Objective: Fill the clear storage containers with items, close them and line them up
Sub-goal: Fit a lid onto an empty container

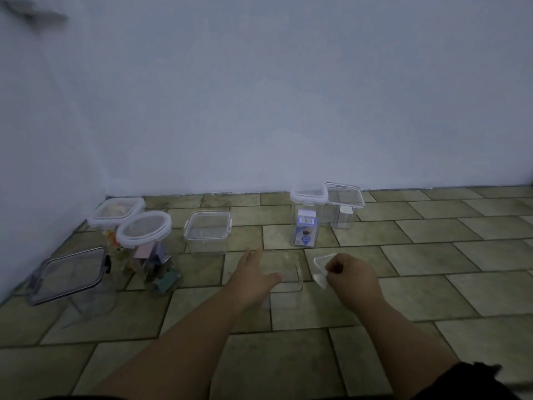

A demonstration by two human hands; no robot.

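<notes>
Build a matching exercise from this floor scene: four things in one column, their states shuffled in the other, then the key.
Things
1. round clear jar with white-rimmed lid
2. tall clear container with white-rimmed square lid
3. clear square container with side clips
4. small clear lid

States
A. pinched by the right hand
B. nothing visible inside
C. holds a blue carton
D. holds colourful items

Pairs: 1-D, 2-C, 3-B, 4-A
</notes>
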